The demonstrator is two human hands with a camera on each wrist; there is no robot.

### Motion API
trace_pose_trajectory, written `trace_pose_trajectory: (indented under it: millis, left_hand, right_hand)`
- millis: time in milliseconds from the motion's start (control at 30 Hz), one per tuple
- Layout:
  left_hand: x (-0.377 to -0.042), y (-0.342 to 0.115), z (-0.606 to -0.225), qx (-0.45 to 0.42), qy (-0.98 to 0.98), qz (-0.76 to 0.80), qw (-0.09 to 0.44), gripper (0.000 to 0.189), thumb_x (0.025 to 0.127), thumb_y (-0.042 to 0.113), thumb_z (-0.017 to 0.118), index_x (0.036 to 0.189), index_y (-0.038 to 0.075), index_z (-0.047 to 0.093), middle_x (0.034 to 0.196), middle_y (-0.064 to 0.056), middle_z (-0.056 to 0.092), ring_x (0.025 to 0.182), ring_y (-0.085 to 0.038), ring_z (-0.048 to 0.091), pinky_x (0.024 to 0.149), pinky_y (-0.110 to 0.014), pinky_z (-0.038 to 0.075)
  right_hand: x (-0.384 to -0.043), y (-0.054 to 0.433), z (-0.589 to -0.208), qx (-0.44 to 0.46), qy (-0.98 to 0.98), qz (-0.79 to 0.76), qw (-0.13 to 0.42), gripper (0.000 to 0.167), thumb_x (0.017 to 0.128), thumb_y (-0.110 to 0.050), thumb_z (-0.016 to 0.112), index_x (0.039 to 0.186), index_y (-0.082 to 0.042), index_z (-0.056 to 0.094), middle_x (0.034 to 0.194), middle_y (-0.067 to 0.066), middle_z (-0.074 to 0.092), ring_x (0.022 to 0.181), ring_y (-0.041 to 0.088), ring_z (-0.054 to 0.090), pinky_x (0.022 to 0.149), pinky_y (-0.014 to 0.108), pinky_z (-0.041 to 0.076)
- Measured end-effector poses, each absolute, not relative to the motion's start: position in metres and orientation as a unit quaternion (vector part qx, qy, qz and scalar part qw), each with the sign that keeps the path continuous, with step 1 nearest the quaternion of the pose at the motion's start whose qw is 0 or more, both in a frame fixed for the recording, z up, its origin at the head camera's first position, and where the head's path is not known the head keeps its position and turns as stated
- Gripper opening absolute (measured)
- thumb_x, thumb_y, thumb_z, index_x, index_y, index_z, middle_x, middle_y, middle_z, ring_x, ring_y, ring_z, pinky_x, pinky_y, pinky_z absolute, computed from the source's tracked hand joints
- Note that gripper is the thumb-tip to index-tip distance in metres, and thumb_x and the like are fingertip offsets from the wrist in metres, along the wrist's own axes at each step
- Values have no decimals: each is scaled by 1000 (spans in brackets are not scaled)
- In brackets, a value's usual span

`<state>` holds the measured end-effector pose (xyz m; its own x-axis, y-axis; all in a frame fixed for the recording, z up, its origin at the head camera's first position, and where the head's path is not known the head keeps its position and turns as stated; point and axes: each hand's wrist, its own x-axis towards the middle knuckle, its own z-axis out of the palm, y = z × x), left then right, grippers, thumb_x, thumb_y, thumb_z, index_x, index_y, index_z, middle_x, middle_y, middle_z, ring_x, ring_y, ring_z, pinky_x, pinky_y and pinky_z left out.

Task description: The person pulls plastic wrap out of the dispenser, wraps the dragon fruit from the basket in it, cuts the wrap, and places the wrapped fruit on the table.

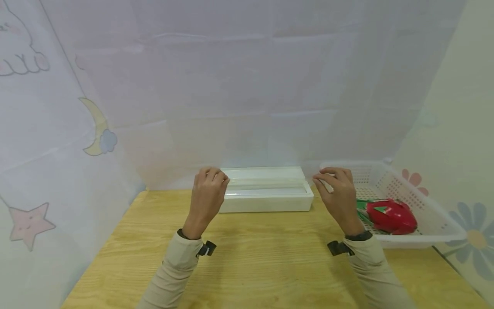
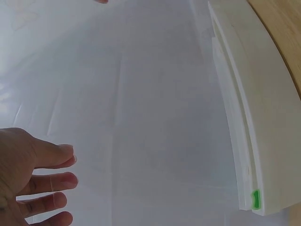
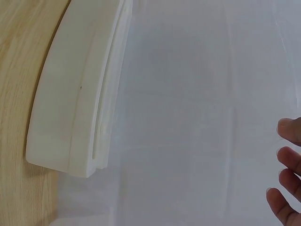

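A long white cling film dispenser box [image 1: 266,203] stands at the back of the wooden table, with a see-through strip of cling film [image 1: 270,183] stretched above it. My left hand [image 1: 207,189] pinches the film's left end between thumb and fingertips, by the box's left side. At the other end my right hand [image 1: 337,189] pinches the film with thumb and forefinger, just past the box's right end. In the wrist views the box's outer face [image 2: 268,108] shows, with a small green piece [image 2: 256,199] at one corner; the clear film hardly shows against the pale backdrop.
A white perforated plastic basket [image 1: 428,238] stands to the right, close to the right forearm. Inside it lies a red dragon fruit-like item [image 1: 393,216] with green parts. A pale cloth backdrop [image 1: 247,86] rises right behind the box and the table [image 1: 262,266].
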<state>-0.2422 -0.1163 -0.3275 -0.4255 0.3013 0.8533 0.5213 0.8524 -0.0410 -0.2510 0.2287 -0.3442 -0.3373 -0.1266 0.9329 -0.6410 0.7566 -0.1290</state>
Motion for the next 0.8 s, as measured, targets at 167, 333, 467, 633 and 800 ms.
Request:
trace_pose_trajectory:
  millis: [167,333,467,633,800]
  left_hand:
    - [-238,-116,-326,-247,-834,-119,479,8,87,6,78,86,4,70,97,-12,65,100,-34,56,83,-49,50]
    - [-234,-115,-325,-249,-832,-127,480,9,86,5,79,85,4,70,97,-12,65,100,-34,56,83,-49,50]
    - [-229,-115,-323,-252,-827,-130,486,9,86,5,79,84,4,70,96,-12,65,99,-34,56,83,-49,50]
    - [-223,-115,-321,-255,-822,-132,491,9,85,5,79,84,4,70,97,-11,65,100,-35,56,83,-49,50]
    - [-218,-116,-321,-259,-819,-132,494,9,85,5,79,85,4,70,97,-12,66,100,-35,56,83,-49,50]
  right_hand:
    - [-246,228,-341,248,-771,253,528,16,74,10,80,89,5,75,98,24,66,93,44,52,80,53,40]
    - [-241,227,-339,253,-767,250,534,19,73,11,80,90,6,75,97,24,66,92,45,52,79,53,41]
    - [-236,228,-338,251,-767,254,533,18,73,11,81,90,5,76,97,24,67,92,45,53,79,52,41]
    - [-230,228,-336,249,-772,255,527,14,77,8,79,91,6,75,98,26,66,94,46,51,78,49,40]
    - [-225,227,-335,247,-765,267,532,18,74,11,80,90,5,76,97,25,67,93,45,52,79,50,40]
